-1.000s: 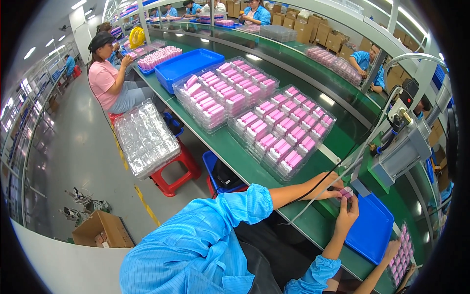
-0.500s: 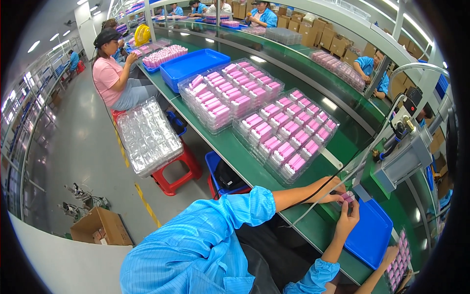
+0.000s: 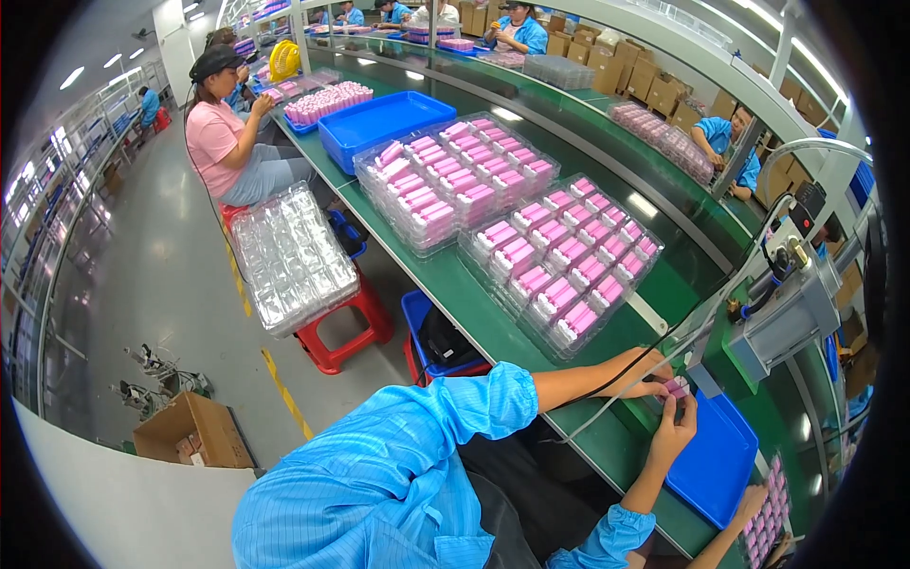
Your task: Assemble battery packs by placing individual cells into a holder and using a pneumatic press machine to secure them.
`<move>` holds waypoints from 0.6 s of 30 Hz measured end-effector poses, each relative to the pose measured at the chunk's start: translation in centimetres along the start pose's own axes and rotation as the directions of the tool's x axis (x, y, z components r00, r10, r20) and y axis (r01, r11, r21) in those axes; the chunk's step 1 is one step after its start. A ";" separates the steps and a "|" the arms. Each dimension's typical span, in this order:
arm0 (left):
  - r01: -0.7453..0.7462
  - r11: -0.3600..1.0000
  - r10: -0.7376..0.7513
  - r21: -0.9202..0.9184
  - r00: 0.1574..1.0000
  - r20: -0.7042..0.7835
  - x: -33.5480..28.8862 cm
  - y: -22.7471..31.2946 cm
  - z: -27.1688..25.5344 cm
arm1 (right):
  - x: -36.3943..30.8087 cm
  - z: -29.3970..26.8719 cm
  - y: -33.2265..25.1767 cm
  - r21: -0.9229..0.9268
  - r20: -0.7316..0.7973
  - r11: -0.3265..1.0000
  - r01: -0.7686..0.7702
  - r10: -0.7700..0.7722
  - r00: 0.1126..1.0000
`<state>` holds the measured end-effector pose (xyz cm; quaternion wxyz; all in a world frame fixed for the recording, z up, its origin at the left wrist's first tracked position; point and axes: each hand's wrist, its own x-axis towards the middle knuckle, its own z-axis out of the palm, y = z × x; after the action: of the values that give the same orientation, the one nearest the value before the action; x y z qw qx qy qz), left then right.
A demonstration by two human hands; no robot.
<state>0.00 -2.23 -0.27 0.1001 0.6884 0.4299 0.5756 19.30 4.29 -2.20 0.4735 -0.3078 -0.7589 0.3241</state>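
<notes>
A small pink-and-white block (image 3: 677, 386) sits between my two hands, beneath the grey machine head (image 3: 787, 318). Thumb and fingers of my left hand (image 3: 646, 372) pinch it from the left. From below, my right hand (image 3: 675, 427) grips its near side with closed fingertips. The block's underside is hidden by my fingers. Just right of my hands lies a shallow blue tray (image 3: 718, 455). To the left, a clear plastic tray (image 3: 531, 321) holds rows of similar pink-and-white blocks.
Stacked clear trays (image 3: 417, 248) of pink blocks and a blue bin (image 3: 384, 121) stand farther along the green bench (image 3: 455, 308). A black cable (image 3: 607, 376) crosses my left forearm. Another person's hand (image 3: 754, 501) is near a pink-filled tray (image 3: 766, 517) at lower right.
The whole view has shifted slightly. My hands stay at nearly the same spot under the machine head, still gripping the block, which appears slightly turned.
</notes>
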 end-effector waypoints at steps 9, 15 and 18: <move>0.076 0.996 -0.076 -0.052 0.997 -0.003 -0.3 -0.1 0.2 | 0.2 0.0 1.5 -0.038 -0.023 0.999 0.016 -0.016 1.000; 0.031 0.998 -0.031 -0.063 1.000 0.001 -0.4 -0.2 0.0 | 0.1 0.4 -0.6 0.022 -0.001 1.000 -0.015 0.015 1.000; 0.028 0.999 -0.028 -0.040 1.000 0.000 -0.3 -0.3 0.0 | 0.0 0.5 -0.8 0.067 -0.006 0.997 -0.045 0.045 0.999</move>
<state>-0.18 -2.30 -0.69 0.1218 0.6799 0.4280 0.5829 18.72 3.75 -1.75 0.4792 -0.3100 -0.7386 0.3589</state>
